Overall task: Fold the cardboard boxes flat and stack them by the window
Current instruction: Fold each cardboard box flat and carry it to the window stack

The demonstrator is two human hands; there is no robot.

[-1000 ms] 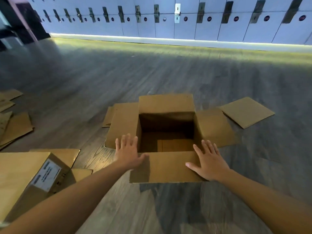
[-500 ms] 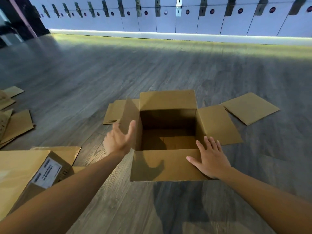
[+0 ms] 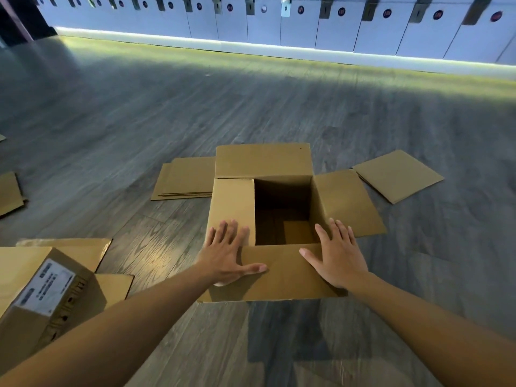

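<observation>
1. So our left hand (image 3: 227, 254) has swung the left flap (image 3: 233, 209) of the open cardboard box (image 3: 268, 219) inward. Half a second back that flap was standing up, and a second back it lay spread out on the floor. Now it covers the left part of the opening, with our fingers flat on it and the thumb out on the near flap (image 3: 279, 277).
2. Our right hand (image 3: 336, 254) hasn't really moved: palm down, fingers spread, pressing the near flap at the box's near right corner. The hands are apart and neither one grips anything.
3. We'd say this box is nowhere near flat yet. It sits upright on the wood floor (image 3: 251, 107) in the middle, right flap (image 3: 346, 202) and far flap (image 3: 264, 160) out.
4. Around it: flattened cardboard sheets (image 3: 187, 178) just left, another flat piece (image 3: 398, 175) off to the right, a labelled box (image 3: 42, 297) near left, and lockers (image 3: 279, 20) along the far wall.
5. No window in view, so we can't tell where the stack goes.
</observation>
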